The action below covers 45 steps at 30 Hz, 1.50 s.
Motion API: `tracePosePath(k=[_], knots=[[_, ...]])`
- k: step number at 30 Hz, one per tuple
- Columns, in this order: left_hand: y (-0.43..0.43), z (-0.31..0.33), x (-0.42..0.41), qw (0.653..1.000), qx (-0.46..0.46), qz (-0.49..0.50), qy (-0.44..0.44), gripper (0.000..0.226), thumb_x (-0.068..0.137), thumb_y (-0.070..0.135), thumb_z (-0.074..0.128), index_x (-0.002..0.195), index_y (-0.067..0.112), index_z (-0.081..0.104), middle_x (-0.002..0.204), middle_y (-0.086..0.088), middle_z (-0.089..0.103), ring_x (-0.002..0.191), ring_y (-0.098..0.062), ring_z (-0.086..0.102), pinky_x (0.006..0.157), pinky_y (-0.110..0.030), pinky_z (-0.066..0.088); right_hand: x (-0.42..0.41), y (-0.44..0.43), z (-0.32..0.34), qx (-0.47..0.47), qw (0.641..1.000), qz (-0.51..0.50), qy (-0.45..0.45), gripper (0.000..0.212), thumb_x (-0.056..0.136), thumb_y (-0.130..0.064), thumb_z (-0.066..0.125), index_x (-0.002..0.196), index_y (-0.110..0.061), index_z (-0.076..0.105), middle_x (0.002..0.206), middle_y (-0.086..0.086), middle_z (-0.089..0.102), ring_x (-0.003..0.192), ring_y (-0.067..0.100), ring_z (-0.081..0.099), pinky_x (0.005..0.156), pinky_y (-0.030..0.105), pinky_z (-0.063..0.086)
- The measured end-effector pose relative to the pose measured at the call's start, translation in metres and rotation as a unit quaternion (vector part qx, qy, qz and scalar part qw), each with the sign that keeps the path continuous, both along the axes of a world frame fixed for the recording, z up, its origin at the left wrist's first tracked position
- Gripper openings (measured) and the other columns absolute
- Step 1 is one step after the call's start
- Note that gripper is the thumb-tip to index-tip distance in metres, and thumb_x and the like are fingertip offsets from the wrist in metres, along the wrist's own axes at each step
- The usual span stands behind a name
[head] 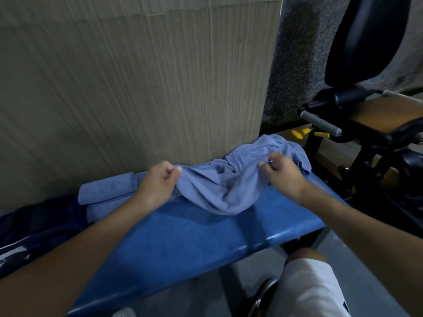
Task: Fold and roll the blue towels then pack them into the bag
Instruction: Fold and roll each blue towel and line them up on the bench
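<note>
Bench [183,236], blue and padded, running near left to far right. Dark bag [41,220] at its left end. Crumpled blue towel [229,186] heaped on the far right part, against the wall panel [137,76]. Rolled towels [107,191] just left of it. Left hand [158,179], fingers curled, pinching the towel's left edge; right hand [281,175], palm down, pinching a top fold.

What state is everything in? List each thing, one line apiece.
Loose towel: crumpled, unfolded, draped on the bench.
Bundled towels: folded up tight, lying left of it.
Left hand: pinching the loose towel's edge.
Right hand: pinching the loose towel's top.
</note>
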State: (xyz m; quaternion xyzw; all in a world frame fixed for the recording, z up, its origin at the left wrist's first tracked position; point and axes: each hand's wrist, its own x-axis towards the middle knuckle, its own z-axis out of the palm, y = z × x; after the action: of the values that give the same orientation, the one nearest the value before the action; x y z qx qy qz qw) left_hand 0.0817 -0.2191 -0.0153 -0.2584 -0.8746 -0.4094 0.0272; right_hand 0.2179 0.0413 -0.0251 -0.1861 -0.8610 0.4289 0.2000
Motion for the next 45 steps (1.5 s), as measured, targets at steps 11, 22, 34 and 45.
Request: tracePosePath(k=[11, 22, 34, 45], knots=[[-0.068, 0.077, -0.004, 0.992, 0.079, 0.09, 0.049, 0.046, 0.1, 0.027, 0.053, 0.074, -0.01, 0.054, 0.061, -0.022, 0.057, 0.058, -0.026, 0.052, 0.056, -0.033, 0.041, 0.002, -0.024, 0.077, -0.232, 0.97, -0.071, 0.019, 0.024, 0.101, -0.024, 0.049, 0.083, -0.01, 0.057, 0.079, 0.015, 0.059, 0.073, 0.028, 0.058, 0.061, 0.036, 0.045], [-0.1, -0.016, 0.01, 0.979, 0.074, 0.144, -0.125, 0.039, 0.1, 0.023, 0.051, 0.071, -0.002, 0.053, 0.061, -0.016, 0.054, 0.053, -0.023, 0.054, 0.048, -0.031, 0.05, 0.001, -0.065, 0.013, -0.352, 0.93, -0.061, -0.087, 0.02, 0.09, 0.008, 0.049, 0.074, -0.003, 0.053, 0.072, 0.014, 0.05, 0.063, 0.022, 0.05, 0.052, 0.031, 0.041], [-0.122, -0.111, 0.037, 0.947, 0.047, 0.118, -0.295, 0.021, 0.091, 0.023, 0.069, 0.089, 0.002, 0.07, 0.079, 0.0, 0.069, 0.067, -0.007, 0.06, 0.056, -0.016, 0.045, 0.021, -0.074, -0.084, -0.216, 0.951, 0.012, -0.222, 0.036, 0.085, -0.003, 0.07, 0.117, 0.007, 0.056, 0.091, 0.015, 0.062, 0.077, 0.019, 0.056, 0.06, 0.022, 0.046], [-0.134, -0.102, 0.048, 0.961, 0.068, 0.098, -0.249, 0.018, 0.091, 0.013, 0.068, 0.075, 0.004, 0.066, 0.07, -0.002, 0.062, 0.067, -0.011, 0.054, 0.063, -0.021, 0.044, 0.038, -0.087, -0.084, -0.127, 0.972, 0.046, -0.192, 0.039, 0.081, 0.011, 0.063, 0.101, -0.02, 0.051, 0.063, 0.01, 0.053, 0.054, 0.015, 0.047, 0.049, 0.021, 0.042]])
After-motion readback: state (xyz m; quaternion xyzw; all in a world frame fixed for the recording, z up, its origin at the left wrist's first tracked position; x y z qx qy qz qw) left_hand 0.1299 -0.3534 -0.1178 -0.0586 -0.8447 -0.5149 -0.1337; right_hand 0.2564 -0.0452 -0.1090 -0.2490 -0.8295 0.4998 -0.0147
